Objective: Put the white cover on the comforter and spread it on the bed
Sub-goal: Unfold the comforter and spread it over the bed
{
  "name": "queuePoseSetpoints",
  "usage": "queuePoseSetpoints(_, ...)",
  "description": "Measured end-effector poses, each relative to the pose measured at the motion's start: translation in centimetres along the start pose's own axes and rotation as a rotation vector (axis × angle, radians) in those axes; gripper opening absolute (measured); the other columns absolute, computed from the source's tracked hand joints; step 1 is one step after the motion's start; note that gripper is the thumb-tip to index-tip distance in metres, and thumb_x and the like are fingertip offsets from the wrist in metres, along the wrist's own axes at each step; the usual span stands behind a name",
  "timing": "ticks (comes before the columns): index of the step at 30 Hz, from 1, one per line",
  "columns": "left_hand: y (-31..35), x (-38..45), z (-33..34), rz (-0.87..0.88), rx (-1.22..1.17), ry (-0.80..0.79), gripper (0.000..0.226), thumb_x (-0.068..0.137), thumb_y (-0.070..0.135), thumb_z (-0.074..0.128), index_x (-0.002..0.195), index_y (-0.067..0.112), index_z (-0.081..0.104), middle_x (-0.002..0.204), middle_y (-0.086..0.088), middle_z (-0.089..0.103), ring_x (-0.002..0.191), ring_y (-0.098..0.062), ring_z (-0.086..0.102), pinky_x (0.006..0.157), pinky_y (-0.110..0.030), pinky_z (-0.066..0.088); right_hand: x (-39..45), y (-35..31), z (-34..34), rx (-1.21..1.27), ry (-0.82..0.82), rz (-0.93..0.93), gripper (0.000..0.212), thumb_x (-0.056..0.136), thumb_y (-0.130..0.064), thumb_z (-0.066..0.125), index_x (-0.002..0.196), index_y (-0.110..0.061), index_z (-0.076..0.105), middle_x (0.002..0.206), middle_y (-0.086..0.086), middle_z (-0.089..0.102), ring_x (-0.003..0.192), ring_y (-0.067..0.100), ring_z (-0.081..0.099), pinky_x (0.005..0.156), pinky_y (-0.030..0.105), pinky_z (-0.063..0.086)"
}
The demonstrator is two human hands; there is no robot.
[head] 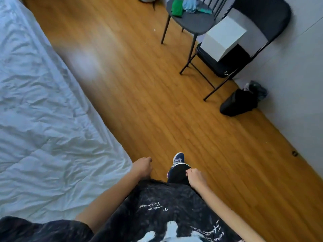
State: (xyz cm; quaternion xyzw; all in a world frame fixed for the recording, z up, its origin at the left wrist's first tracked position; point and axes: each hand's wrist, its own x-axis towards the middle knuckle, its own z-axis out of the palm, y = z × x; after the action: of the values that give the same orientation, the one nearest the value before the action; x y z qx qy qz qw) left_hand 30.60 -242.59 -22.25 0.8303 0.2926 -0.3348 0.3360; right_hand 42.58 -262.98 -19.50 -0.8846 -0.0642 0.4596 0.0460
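Two hands hang empty with fingers loosely curled: left hand [142,167] just beside the bed edge, right hand [195,177] over one knee. One white comforter [40,105] lies spread on the bed, left of both hands; two chairs [190,21] stand well beyond them, with one white box [225,38].

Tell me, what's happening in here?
A person is standing on the wooden floor next to a bed. A wrinkled white comforter lies spread over it. Nobody is holding anything right now: the left hand and the right hand both hang in front of the person with fingers loosely curled, touching no bedding. By the wall stand a grey chair with some cloths on it and a black folding chair carrying a white box.
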Motion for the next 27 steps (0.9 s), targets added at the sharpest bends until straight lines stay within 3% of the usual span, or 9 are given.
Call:
queuePoseSetpoints(2,1.6,2.7,-1.8,-0.041,-0.014,0.004,0.043,0.096,0.026,0.038,0.137,0.014,0.047,0.135,-0.009,0.054,0.12,-0.027,0.053,0.095,-0.034,0.044,3.1,-0.9,-3.2,-0.087,0.026,-0.078,0.039,0.101,-0.025,0.031,0.108,-0.011,0.067,0.12,0.013,0.064,0.109,0.033,0.058,0.079,0.034,0.04)
queuePoseSetpoints(5,3.7,5.8,-4.3,-0.111,-0.079,0.064,0.042,0.096,0.026,0.039,0.136,0.013,0.048,0.133,-0.012,0.055,0.119,-0.028,0.054,0.096,-0.035,0.045,7.2,-3.1,-8.1,-0.276,-0.009,-0.204,0.035,0.101,-0.017,0.031,0.102,-0.009,0.064,0.115,0.013,0.065,0.103,0.032,0.06,0.071,0.034,0.036)
queuePoseSetpoints(7,5.2,7.3,-6.1,-0.166,-0.109,0.104,0.041,0.097,0.028,0.039,0.133,0.013,0.049,0.131,-0.012,0.056,0.117,-0.028,0.055,0.095,-0.035,0.045,9.8,-4.9,-11.6,-0.37,-0.014,-0.264,0.034,0.1,-0.016,0.029,0.087,-0.013,0.06,0.11,0.012,0.065,0.093,0.029,0.06,0.072,0.035,0.038)
queuePoseSetpoints(9,6.7,8.3,-7.8,-0.201,-0.153,0.126,0.04,0.097,0.03,0.039,0.132,0.014,0.05,0.129,-0.011,0.057,0.115,-0.027,0.055,0.094,-0.036,0.046,11.9,-6.5,-14.8,-0.455,-0.019,-0.337,0.033,0.099,-0.017,0.027,0.07,-0.019,0.044,0.101,0.01,0.065,0.087,0.027,0.057,0.071,0.034,0.038)
queuePoseSetpoints(14,8.2,10.8,-11.7,-0.25,-0.26,0.248,0.033,0.098,0.028,0.042,0.126,0.015,0.053,0.122,-0.007,0.059,0.109,-0.023,0.055,0.084,-0.033,0.045,16.4,-13.0,-20.7,-0.661,-0.072,-0.522,0.033,0.103,-0.032,0.024,0.084,-0.019,0.048,0.107,0.009,0.066,0.099,0.03,0.06,0.07,0.034,0.037)
queuePoseSetpoints(18,6.4,13.1,-14.9,-0.312,-0.338,0.267,0.034,0.097,0.029,0.042,0.126,0.019,0.054,0.121,-0.006,0.06,0.107,-0.023,0.057,0.086,-0.036,0.048,19.5,-19.9,-22.5,-0.727,-0.132,-0.583,0.037,0.103,-0.038,0.027,0.088,-0.017,0.054,0.1,0.006,0.066,0.092,0.026,0.061,0.072,0.035,0.044)
queuePoseSetpoints(23,1.1,16.8,-20.4,-0.405,-0.432,0.271,0.038,0.097,0.03,0.041,0.133,0.02,0.05,0.125,-0.007,0.058,0.113,-0.024,0.055,0.09,-0.035,0.046,23.6,-30.2,-22.8,-0.815,-0.175,-0.611,0.034,0.101,-0.038,0.032,0.096,-0.016,0.058,0.107,0.005,0.066,0.097,0.026,0.062,0.073,0.034,0.043)
queuePoseSetpoints(27,-4.9,19.8,-27.7,-0.444,-0.489,0.278,0.036,0.097,0.031,0.043,0.127,0.016,0.054,0.122,-0.01,0.06,0.11,-0.027,0.056,0.087,-0.036,0.045,25.7,-40.7,-23.9,-0.83,-0.159,-0.643,0.03,0.101,-0.033,0.033,0.089,-0.015,0.053,0.1,0.005,0.066,0.088,0.024,0.06,0.066,0.033,0.04)
